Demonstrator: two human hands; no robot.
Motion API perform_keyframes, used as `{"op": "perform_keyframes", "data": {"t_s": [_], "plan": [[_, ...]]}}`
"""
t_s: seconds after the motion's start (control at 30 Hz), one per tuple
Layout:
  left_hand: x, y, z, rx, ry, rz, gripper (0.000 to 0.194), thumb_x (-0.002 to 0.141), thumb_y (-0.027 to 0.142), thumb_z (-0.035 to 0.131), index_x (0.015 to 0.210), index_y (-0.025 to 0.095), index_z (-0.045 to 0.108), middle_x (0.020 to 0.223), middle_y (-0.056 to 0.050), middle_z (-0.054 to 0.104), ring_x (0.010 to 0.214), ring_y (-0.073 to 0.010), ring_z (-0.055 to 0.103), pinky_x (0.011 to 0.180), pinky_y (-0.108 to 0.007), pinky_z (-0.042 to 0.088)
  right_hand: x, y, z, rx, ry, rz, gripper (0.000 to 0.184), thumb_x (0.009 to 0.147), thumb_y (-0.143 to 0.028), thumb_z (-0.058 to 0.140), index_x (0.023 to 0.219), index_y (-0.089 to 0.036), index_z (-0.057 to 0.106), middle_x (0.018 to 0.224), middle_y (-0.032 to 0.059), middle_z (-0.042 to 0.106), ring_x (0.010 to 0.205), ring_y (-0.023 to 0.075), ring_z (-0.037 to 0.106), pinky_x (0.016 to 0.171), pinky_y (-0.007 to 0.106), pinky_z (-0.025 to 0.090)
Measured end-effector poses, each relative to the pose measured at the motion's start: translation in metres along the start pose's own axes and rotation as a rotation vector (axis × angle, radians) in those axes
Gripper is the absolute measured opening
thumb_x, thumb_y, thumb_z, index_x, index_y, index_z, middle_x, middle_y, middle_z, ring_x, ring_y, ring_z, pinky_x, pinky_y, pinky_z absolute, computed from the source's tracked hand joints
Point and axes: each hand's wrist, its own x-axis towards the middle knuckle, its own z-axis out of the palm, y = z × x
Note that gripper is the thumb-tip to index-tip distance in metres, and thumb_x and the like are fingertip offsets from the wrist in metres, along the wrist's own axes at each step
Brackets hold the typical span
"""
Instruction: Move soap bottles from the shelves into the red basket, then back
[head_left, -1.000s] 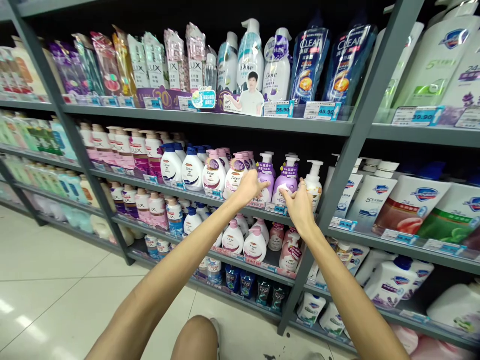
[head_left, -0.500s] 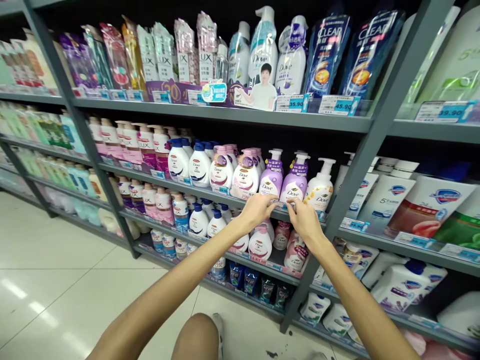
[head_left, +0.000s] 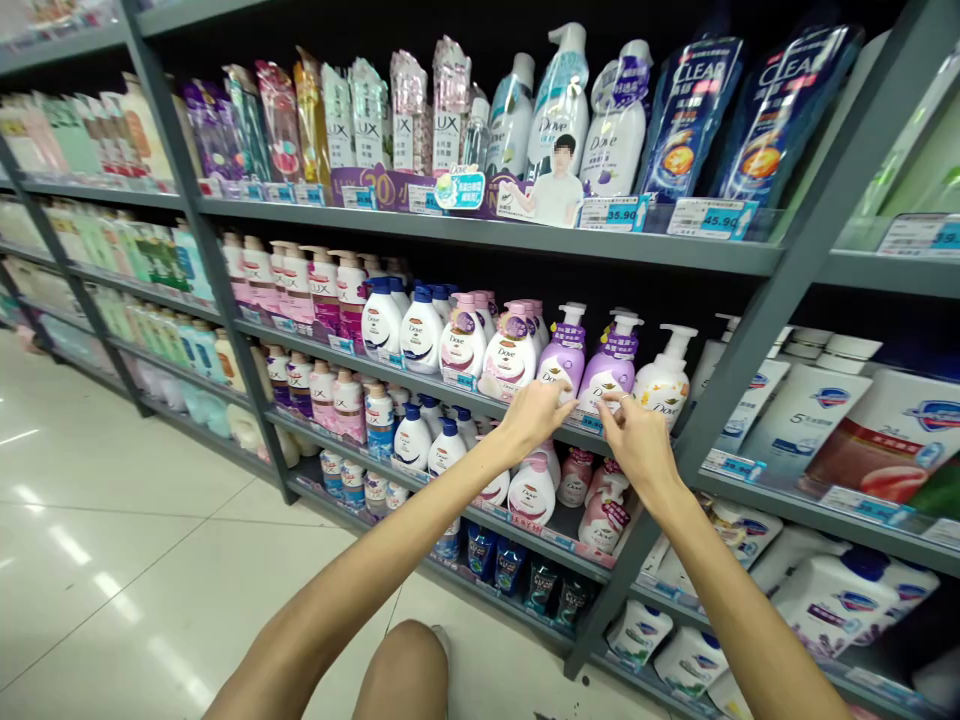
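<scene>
My left hand (head_left: 536, 415) is in front of the left purple Dove pump bottle (head_left: 566, 352), covering part of its lower front. Its thumb and finger point right with a gap between them. To the right, my right hand (head_left: 637, 440) is in front of the second purple pump bottle (head_left: 613, 362), thumb and fingertip apart near its label. Both bottles stand upright on the middle shelf. A blue-and-white price tag (head_left: 592, 424) shows between the hands on the shelf edge. Whether any fingertip touches a bottle, I cannot tell.
A white Dove pump bottle (head_left: 664, 365) stands right of the purple ones, beside the grey shelf post (head_left: 750, 340). Pink-capped Dove bottles (head_left: 510, 350) stand to their left. The upper shelf (head_left: 480, 228) overhangs this row. Pale floor tiles (head_left: 187, 560) lie below.
Both hands have lowered from beside the purple bottles' upper parts to their lower fronts. The view has shifted left, so the shelves appear farther right. The bottles keep their places.
</scene>
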Motion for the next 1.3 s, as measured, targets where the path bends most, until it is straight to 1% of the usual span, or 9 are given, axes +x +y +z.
{"op": "perform_keyframes", "data": {"t_s": [0.13,0.23,0.33,0.47,0.8,1.0,1.13,1.2,1.3], "plan": [[0.018,0.000,-0.016,-0.181,0.219,-0.111,0.058,0.101,0.046,0.065,0.146,0.010,0.056,0.064,-0.001,0.072,0.075,-0.0237,0.075,0.087,-0.033,0.055,0.015,-0.002,-0.009,0.140,0.166,0.089,0.069,0.101,-0.053,0.061,0.151,-0.006,0.054,0.067,0.0037,0.071,0.076,0.0277,0.070,0.089,0.041,0.051],[0.034,0.003,-0.018,-0.110,0.177,-0.178,0.073,0.096,0.053,0.070,0.148,0.006,0.051,0.066,-0.004,0.072,0.088,-0.0298,0.077,0.090,-0.037,0.054,0.025,-0.004,-0.007,0.176,0.139,0.162,0.083,0.098,-0.055,0.063,0.158,0.000,0.045,0.070,0.0065,0.072,0.080,0.0299,0.072,0.090,0.043,0.053],[0.041,0.010,-0.013,0.008,0.106,-0.229,0.066,0.092,0.058,0.074,0.132,0.008,0.058,0.082,-0.013,0.077,0.103,-0.0342,0.075,0.090,-0.038,0.053,0.029,-0.005,0.000,0.211,0.115,0.207,0.084,0.096,-0.051,0.066,0.158,0.001,0.043,0.070,0.0081,0.072,0.078,0.0311,0.072,0.083,0.042,0.055],[0.037,0.017,-0.007,0.062,0.091,-0.284,0.057,0.092,0.050,0.077,0.127,0.011,0.056,0.100,-0.018,0.078,0.108,-0.0329,0.074,0.088,-0.036,0.052,0.028,-0.002,0.005,0.233,0.125,0.220,0.084,0.095,-0.046,0.068,0.159,0.001,0.041,0.069,0.0074,0.071,0.077,0.0318,0.072,0.081,0.042,0.056],[0.044,0.012,-0.005,0.129,0.107,-0.287,0.043,0.089,0.055,0.076,0.098,0.015,0.065,0.098,-0.018,0.076,0.099,-0.0339,0.074,0.080,-0.036,0.052,0.022,0.000,0.007,0.246,0.150,0.193,0.078,0.097,-0.046,0.065,0.158,-0.001,0.042,0.067,0.0056,0.070,0.081,0.0331,0.073,0.086,0.044,0.055],[0.042,0.013,-0.008,0.084,0.082,-0.283,0.041,0.091,0.049,0.076,0.106,0.012,0.066,0.083,-0.014,0.074,0.087,-0.0313,0.073,0.077,-0.036,0.052,0.022,-0.009,0.004,0.231,0.168,0.200,0.079,0.097,-0.045,0.064,0.159,-0.002,0.040,0.069,0.0072,0.071,0.084,0.0344,0.073,0.089,0.046,0.054],[0.008,0.021,-0.007,0.054,0.143,-0.190,0.061,0.095,0.051,0.071,0.137,0.009,0.056,0.075,-0.008,0.072,0.085,-0.0300,0.073,0.080,-0.035,0.053,-0.027,-0.021,-0.010,0.325,0.156,0.185,0.081,0.097,-0.053,0.065,0.161,-0.010,0.038,0.074,0.0058,0.074,0.072,0.0286,0.071,0.078,0.041,0.056],[-0.026,0.018,0.003,0.089,0.118,-0.117,0.058,0.101,0.052,0.061,0.144,0.014,0.053,0.072,-0.005,0.071,0.080,-0.0283,0.073,0.079,-0.034,0.053,-0.083,-0.013,-0.016,0.414,0.121,0.237,0.064,0.098,-0.057,0.063,0.148,-0.019,0.052,0.074,0.0025,0.073,0.063,0.0234,0.068,0.068,0.036,0.056],[-0.089,-0.012,0.035,0.207,-0.150,-0.023,0.044,0.105,0.048,0.049,0.139,0.022,0.061,0.069,-0.004,0.072,0.071,-0.0274,0.074,0.075,-0.034,0.053,-0.201,0.034,-0.027,0.372,0.062,0.397,0.033,0.097,-0.060,0.062,0.100,-0.028,0.069,0.063,0.0010,0.068,0.054,0.0221,0.065,0.055,0.033,0.052]]}}
